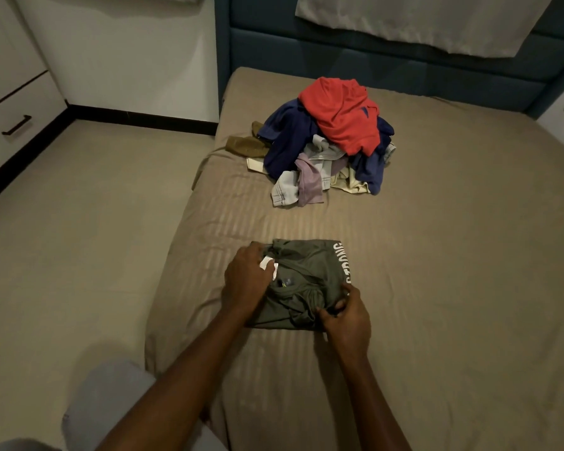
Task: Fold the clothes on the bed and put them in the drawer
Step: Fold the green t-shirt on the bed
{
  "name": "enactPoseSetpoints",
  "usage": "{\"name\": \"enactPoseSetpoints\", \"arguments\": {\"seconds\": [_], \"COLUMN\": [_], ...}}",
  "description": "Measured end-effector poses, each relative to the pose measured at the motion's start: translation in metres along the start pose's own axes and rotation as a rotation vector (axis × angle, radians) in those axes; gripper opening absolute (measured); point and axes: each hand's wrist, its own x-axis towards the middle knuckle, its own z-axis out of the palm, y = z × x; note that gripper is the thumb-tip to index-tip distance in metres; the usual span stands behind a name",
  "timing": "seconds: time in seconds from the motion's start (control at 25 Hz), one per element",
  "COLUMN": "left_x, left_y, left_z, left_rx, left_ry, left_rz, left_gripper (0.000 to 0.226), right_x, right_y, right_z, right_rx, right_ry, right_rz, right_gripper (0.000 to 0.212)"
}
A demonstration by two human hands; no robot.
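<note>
An olive green shirt [306,281] with white lettering lies partly folded on the bed [437,288], near its front left edge. My left hand [246,281] grips the shirt's left side by the collar, where a white label shows. My right hand [347,315] pinches a bunched fold at the shirt's near right corner. Farther back on the bed sits a pile of unfolded clothes [329,148], topped by a red garment [342,112] over dark blue, grey and lilac pieces. A white drawer with a black handle [16,125] is in the cabinet at far left.
A dark teal padded headboard [388,60] stands behind the bed with white cloth hanging above it. An olive brown garment [246,145] lies at the pile's left. Beige floor [79,239] runs between the bed and the cabinet. My knee in light trousers [108,402] shows at the bottom left.
</note>
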Motion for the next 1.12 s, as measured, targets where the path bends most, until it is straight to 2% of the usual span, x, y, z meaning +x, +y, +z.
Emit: {"name": "enactPoseSetpoints", "arguments": {"seconds": [0.08, 0.16, 0.24, 0.32, 0.4, 0.48, 0.52, 0.6, 0.68, 0.8, 0.88, 0.96, 1.04, 1.12], "left_x": [0.03, 0.048, 0.061, 0.069, 0.079, 0.089, 0.087, 0.075, 0.052, 0.004, -0.014, -0.02, -0.019, -0.016], "left_y": [0.006, 0.009, 0.008, 0.004, 0.001, -0.002, -0.004, -0.003, 0.002, 0.007, 0.014, 0.021, 0.024, 0.016], "left_z": [0.01, 0.018, 0.021, 0.02, 0.014, 0.009, 0.007, 0.006, 0.007, 0.023, 0.035, 0.045, 0.044, 0.033], "left_rx": [0.189, 0.328, 0.296, 0.161, 0.026, 0.009, 0.059, 0.123, 0.071, -0.052, -0.066, -0.058, -0.034, -0.059], "left_ry": [-0.162, -0.252, -0.274, -0.228, -0.158, -0.141, -0.126, -0.052, -0.021, -0.279, -0.397, -0.416, -0.423, -0.42], "left_rz": [0.117, 0.19, 0.161, 0.093, 0.006, -0.053, -0.045, 0.018, 0.134, 0.334, 0.336, 0.254, 0.195, 0.184], "left_gripper": [0.035, 0.032, 0.032, 0.029, 0.021, 0.022, 0.025, 0.025, 0.018, 0.015, 0.028, 0.032, 0.024, 0.02], "right_x": [0.0, 0.005, 0.006, 0.002, -0.004, -0.008, -0.011, -0.016, -0.018, -0.017, -0.009, -0.006, -0.009, -0.012], "right_y": [0.003, 0.005, 0.006, 0.005, 0.003, 0.006, 0.007, 0.008, 0.002, -0.003, -0.008, -0.01, -0.014, -0.013], "right_z": [0.004, 0.004, 0.002, -0.001, -0.001, 0.004, 0.006, 0.008, 0.015, 0.025, 0.025, 0.022, 0.018, 0.013], "right_rx": [-0.093, -0.126, -0.106, -0.071, -0.055, -0.075, -0.088, -0.128, -0.152, -0.059, 0.069, 0.233, 0.445, 0.515], "right_ry": [0.075, 0.092, 0.135, 0.216, 0.233, 0.205, 0.21, 0.232, 0.176, 0.143, 0.159, 0.119, -0.008, -0.132], "right_rz": [-0.049, -0.033, -0.028, -0.136, -0.238, -0.213, -0.188, -0.214, -0.202, -0.039, 0.099, 0.065, -0.002, -0.022], "right_gripper": [0.059, 0.047, 0.029, 0.021, 0.03, 0.044, 0.048, 0.043, 0.045, 0.036, 0.029, 0.033, 0.042, 0.043]}}
